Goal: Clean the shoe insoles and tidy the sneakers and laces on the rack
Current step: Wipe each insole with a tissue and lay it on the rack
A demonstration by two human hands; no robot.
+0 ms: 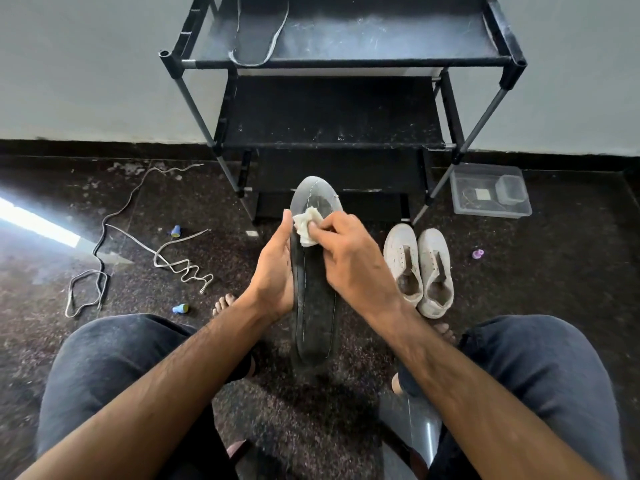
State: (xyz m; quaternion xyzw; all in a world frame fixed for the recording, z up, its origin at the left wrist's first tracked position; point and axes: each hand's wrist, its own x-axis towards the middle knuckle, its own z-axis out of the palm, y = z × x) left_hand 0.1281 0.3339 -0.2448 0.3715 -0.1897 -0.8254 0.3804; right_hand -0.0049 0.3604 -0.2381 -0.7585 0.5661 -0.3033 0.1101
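The left hand point(273, 271) grips a dark insole point(313, 289), its long axis running away from the person, toe end far. The right hand point(349, 254) pinches a white cloth point(306, 225) against it.

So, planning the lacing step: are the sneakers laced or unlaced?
Unlaced. Both white sneakers show bare tongues; the laces lie loose on the floor.

Insole point(313, 306) in hand is presenting as dark matt foam-like material with pale stitching along the edge, its toe end looking greyer. Cloth point(306, 226) is showing as crumpled off-white fabric. Rack point(346, 60) is showing black matt fabric shelves, dusty and scuffed, on metal-looking tubes with black plastic joints. Sneakers point(419, 268) are appearing white, perforated and soiled. Floor point(554, 278) is reading as dark speckled polished stone. Container point(490, 190) is looking like clear plastic.
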